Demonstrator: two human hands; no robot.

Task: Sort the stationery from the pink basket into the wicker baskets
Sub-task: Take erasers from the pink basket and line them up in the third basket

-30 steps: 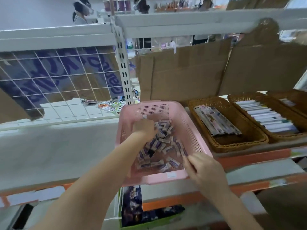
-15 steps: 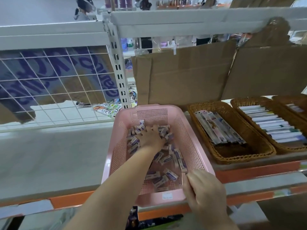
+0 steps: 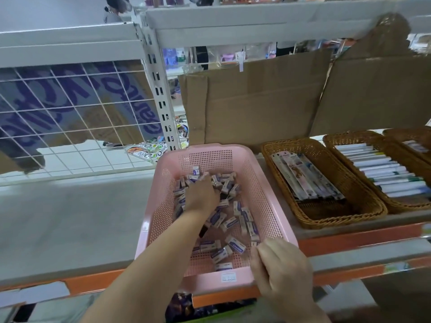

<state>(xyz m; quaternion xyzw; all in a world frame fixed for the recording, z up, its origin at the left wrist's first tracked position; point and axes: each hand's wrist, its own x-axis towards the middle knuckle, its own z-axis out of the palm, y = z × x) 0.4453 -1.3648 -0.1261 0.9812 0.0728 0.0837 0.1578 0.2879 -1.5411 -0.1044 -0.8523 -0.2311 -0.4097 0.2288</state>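
Reaching left hand (image 3: 201, 194) into erasers (image 3: 235, 243), pink basket (image 3: 268, 180).

Left hand (image 3: 202, 194) hides its fingertips among erasers (image 3: 229, 223).

A grey shelf (image 3: 70, 220) with an orange front edge (image 3: 349, 243); white wire grid (image 3: 70, 117) far left, cardboard sheets (image 3: 256, 101) far right, white upright (image 3: 161, 94) between.

Pink basket (image 3: 263, 183) perforated glossy plastic, wicker baskets (image 3: 363, 206) rough woven, backing cardboard (image 3: 256, 101) matt, shelf frame (image 3: 161, 85) painted metal.
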